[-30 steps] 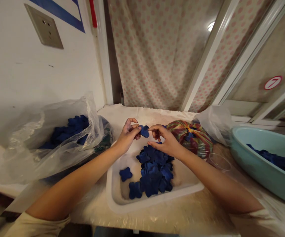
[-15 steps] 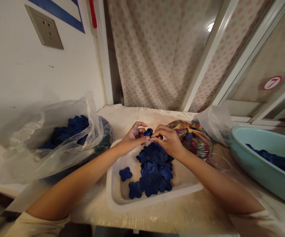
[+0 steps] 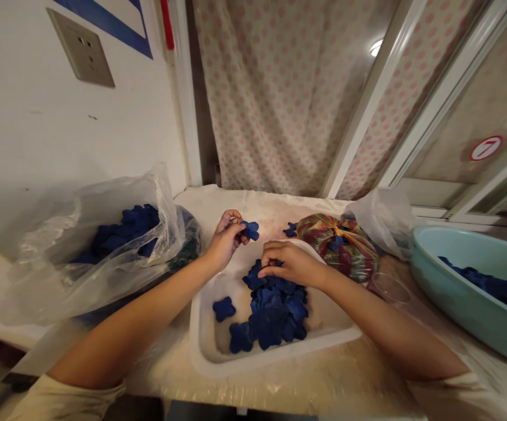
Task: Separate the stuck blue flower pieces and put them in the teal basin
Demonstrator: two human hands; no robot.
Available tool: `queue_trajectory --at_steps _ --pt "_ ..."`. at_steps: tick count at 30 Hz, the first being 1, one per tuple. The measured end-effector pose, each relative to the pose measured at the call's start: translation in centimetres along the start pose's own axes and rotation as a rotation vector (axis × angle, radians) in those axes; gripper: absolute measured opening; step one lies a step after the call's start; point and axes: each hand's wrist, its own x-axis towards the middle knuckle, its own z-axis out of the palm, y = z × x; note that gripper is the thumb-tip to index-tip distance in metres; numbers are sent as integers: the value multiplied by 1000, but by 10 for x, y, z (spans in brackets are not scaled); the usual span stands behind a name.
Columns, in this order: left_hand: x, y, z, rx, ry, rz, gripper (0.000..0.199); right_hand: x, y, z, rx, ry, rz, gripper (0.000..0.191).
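My left hand (image 3: 227, 238) is closed, pinching a dark blue fabric flower piece (image 3: 251, 230) between thumb and fingers above the far left rim of a white tray (image 3: 209, 369). My right hand (image 3: 289, 263) hovers low at the top of a loose pile of blue flower pieces (image 3: 271, 313) in that tray. Its fingers are curled and the thumb comes near the forefinger; whatever lies between their tips is hard to make out. Two separate pieces lie left of the pile, one of them a single four-petalled piece (image 3: 224, 309).
To the left stands an open clear plastic bag (image 3: 157, 204) of blue pieces. A striped tied bag (image 3: 349, 248) sits behind the tray's right side, with small blue pieces (image 3: 290, 229) beside it. A light-green basin (image 3: 468, 310) holds more at right. Wall and curtain (image 3: 275, 105) stand behind.
My hands have parted. The left has drawn back leftward with the blue flower piece, and the right has come down to the pile. Small blue pieces beside the striped bag now show.
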Motion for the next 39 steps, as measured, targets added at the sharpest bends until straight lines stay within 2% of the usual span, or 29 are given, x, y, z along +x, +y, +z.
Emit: queue_trajectory --at_steps 2,4,6,10,11,18,23,26,31,38,39 --pt "0 1 0 1 21 -21 28 -1 -1 1 -29 42 69 19" --pt "-2 2 1 -5 -13 -72 29 -1 1 1 -49 143 127 32" --pt "-3 2 1 -13 -69 -130 30 -2 5 1 -77 205 101 43" --pt "-4 1 1 -16 -153 -172 29 -2 13 0 -71 267 -47 16" --pt "-4 1 1 -21 -175 -173 29 -2 14 0 -60 292 -61 14" --pt "-5 -4 -2 -35 -368 -204 30 0 10 0 -87 372 27 11" --pt "-9 -3 -3 134 -461 -177 46 2 6 -1 -53 347 28 13" --pt "-9 -3 -4 180 -496 -146 48 0 5 -1 -77 314 55 14" --pt "-8 -6 -5 181 -497 -150 47 -4 11 2 -114 229 130 10" --pt "-6 -8 -6 188 -441 -96 40 -2 8 3 -80 208 192 5" --pt "-5 -8 -6 188 -427 -87 39 -1 7 3 -67 199 196 11"
